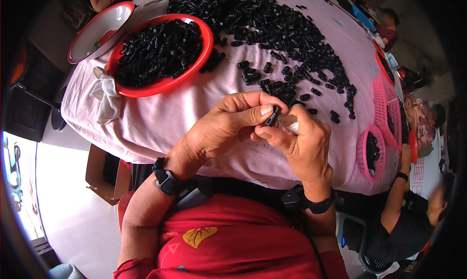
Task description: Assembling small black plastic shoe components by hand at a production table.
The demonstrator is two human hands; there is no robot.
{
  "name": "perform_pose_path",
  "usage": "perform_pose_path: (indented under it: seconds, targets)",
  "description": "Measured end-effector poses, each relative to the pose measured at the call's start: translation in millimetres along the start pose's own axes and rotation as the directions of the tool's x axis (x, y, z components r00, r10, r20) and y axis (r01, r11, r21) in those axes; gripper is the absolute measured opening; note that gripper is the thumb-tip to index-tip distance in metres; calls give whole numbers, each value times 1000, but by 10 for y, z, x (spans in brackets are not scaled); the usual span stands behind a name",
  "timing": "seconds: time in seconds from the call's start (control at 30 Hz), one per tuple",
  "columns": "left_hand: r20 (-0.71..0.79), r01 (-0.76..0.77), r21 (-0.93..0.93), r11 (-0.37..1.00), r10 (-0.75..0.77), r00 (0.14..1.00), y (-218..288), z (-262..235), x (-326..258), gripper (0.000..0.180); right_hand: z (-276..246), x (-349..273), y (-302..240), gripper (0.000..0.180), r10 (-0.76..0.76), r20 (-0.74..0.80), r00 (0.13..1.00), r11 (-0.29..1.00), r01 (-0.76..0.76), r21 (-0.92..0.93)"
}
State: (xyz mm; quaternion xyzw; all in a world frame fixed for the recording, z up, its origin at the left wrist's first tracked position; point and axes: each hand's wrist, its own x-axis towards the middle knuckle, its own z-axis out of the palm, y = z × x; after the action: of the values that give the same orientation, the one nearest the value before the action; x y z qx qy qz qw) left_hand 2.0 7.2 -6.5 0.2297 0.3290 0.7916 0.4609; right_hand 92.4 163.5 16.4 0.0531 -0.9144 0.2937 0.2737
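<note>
My left hand (236, 114) pinches a small black plastic part (272, 117) between thumb and forefinger, above the near side of the cloth-covered table. Close against it, my right hand (306, 140) is closed, its thumb at the lower end of the part. A bit of something whitish (293, 126) shows within the right hand's curled fingers; its kind is not clear. Just beyond both hands lies a loose scatter of similar black parts (279, 89), which runs back into a large heap (238, 11).
A red basin (210, 45) full of black parts stands left, with a white red-rimmed basin (127, 9) and a crumpled cloth (108, 101) beside it. Pink baskets (361, 155) stand right, near another person (404, 220). A cardboard box (97, 174) is on the floor left.
</note>
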Motion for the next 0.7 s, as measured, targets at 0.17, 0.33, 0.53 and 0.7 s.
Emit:
perform_pose_path:
  seconds: [0.17,0.33,0.53,0.7]
  targets:
    - [-16,9,-39,999,-10,1000,-16,-4,13,28,-3,21,6,57,-30,-5,1000,992,29,-127]
    - [-15,15,-33,999,-16,1000,-40,-24,21,30,-24,17,-12,57,17,31,999,994,-14,-109]
    - [0,17,-36,999,-17,1000,-32,-47,6,27,15,-6,23,55,25,20,999,999,-24,-33]
    - [-19,19,-20,1000,-19,1000,-45,-29,19,26,3,7,12,55,19,30,999,996,-16,-85]
